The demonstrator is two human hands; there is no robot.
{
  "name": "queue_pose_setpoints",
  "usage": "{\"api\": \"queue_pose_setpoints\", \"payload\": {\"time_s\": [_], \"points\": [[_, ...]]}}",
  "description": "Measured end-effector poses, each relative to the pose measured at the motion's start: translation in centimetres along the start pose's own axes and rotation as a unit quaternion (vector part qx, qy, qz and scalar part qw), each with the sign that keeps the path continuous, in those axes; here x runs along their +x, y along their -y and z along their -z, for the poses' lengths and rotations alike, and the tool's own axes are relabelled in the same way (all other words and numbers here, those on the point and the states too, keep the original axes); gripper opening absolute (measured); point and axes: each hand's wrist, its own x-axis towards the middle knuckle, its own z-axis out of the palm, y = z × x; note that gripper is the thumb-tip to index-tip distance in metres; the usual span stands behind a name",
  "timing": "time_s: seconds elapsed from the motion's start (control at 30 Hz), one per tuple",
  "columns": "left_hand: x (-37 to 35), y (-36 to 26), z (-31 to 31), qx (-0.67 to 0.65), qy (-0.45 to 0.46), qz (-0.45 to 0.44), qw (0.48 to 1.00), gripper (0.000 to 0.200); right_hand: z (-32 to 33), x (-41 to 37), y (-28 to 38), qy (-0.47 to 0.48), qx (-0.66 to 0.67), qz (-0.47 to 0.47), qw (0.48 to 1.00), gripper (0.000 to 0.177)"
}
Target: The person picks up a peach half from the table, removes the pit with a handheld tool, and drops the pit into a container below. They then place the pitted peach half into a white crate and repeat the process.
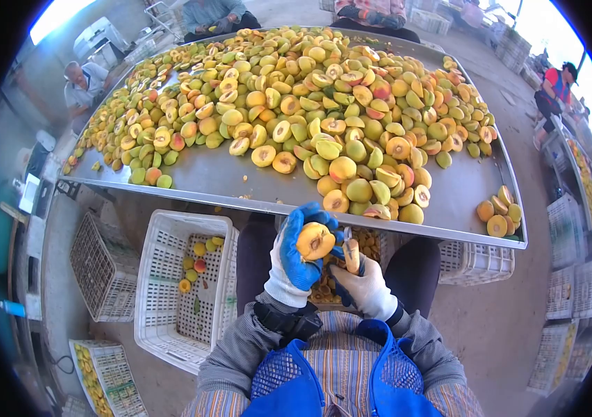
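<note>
My left hand, in a white glove with a blue coated palm, holds a halved peach, its cut face up and a brown hollow or pit in the middle. Close to its right, my right hand, gloved too, grips a tool with a wooden handle and a metal end near the fruit. Both hands are over my lap, just off the front edge of a metal table. A large heap of whole and halved peaches covers much of that table.
A white crate with several fruits stands left of my legs, beside a grey crate. Below my hands is a container of cut fruit. More crates stand at the right. People sit across the table and at its left; another person is far right.
</note>
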Motion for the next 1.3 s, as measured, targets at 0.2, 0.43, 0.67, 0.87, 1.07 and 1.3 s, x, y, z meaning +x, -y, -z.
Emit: {"api": "queue_pose_setpoints", "payload": {"time_s": [0.2,0.43,0.67,0.87,1.07,1.3], "points": [[-0.7,-0.8,0.3,0.188,0.087,0.001,0.978,0.043,0.4,0.6,2.1,0.016,0.05,0.036,0.998,0.041],[-0.6,-2.6,2.5,0.25,0.126,0.216,0.936,0.042,2.0,1.7,2.0,-0.061,-0.157,0.212,0.963,0.047],[-0.7,-1.4,2.3,0.101,0.036,0.128,0.986,0.04,2.4,-0.5,3.7,-0.066,-0.216,0.141,0.964,0.047],[-1.2,-0.4,1.2,0.09,0.038,0.03,0.995,0.042,0.5,-1.7,2.1,-0.015,-0.379,0.107,0.919,0.059],[-2.0,-1.1,-0.5,0.37,0.089,-0.083,0.921,0.051,0.4,-1.2,1.4,-0.037,-0.395,0.175,0.901,0.054],[-1.9,0.6,0.2,0.043,-0.029,0.05,0.997,0.058,-0.1,-0.5,0.1,0.02,-0.35,0.096,0.931,0.034]]}}
